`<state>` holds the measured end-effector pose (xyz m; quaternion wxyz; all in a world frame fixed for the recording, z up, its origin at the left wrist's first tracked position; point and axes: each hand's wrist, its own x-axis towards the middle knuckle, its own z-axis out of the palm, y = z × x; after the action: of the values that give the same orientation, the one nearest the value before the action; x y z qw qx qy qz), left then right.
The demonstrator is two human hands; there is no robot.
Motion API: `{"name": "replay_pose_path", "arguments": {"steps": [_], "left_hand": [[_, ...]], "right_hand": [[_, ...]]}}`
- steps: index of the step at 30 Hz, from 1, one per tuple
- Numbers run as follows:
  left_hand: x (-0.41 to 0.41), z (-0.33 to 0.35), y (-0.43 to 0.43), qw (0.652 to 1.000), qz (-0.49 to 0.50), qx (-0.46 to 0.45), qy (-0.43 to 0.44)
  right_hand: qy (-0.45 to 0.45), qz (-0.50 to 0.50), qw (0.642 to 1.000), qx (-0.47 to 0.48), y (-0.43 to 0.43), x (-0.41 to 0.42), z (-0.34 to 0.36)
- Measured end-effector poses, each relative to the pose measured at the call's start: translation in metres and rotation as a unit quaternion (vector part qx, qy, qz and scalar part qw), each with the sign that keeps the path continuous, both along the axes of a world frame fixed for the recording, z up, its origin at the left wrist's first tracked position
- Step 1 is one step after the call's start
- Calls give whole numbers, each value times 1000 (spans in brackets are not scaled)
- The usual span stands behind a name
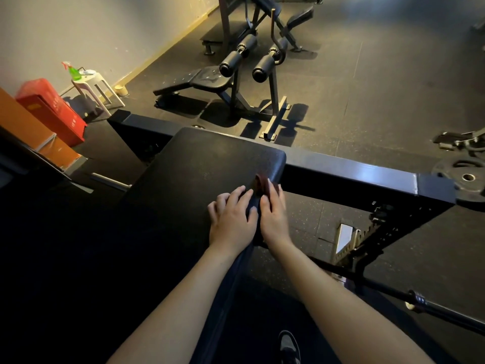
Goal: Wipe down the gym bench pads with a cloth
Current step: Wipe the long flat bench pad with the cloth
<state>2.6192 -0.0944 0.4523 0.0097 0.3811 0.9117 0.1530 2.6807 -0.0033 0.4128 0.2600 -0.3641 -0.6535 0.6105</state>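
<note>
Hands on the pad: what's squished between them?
A dark cloth with a reddish patch lies bunched between the left hand and right hand, at the bench pad's edge; head view.

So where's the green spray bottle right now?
The spray bottle stands upper left in the head view, on the white stool by the wall, beside the red box.

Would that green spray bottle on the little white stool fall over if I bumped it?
Probably. The spray bottle looks tall and narrow, so it likely tips easily. It seems plastic, so probably light. Standing near the stool's edge, it might drop off.
</note>
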Motion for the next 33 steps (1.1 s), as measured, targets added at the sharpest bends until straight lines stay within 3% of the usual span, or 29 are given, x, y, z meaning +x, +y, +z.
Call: {"name": "replay_pose_path", "arguments": {"steps": [7,15,23,30,33], "left_hand": [[-6,0,17,1000,11,-6,-3],[-9,-3,47,1000,3,-3,0],[-26,-2,95,1000,10,-9,-17],[-30,-5,97,999,15,36,-13],[-32,-6,96,999,15,39,-7]], "right_hand": [[-22,-8,1000,-19,70,-34,21],[11,28,999,-18,40,-9,0],[-31,25,999,-13,135,-57,17],[0,47,999,11,97,-28,12],[-37,57,997,44,115,-38,9]]}}
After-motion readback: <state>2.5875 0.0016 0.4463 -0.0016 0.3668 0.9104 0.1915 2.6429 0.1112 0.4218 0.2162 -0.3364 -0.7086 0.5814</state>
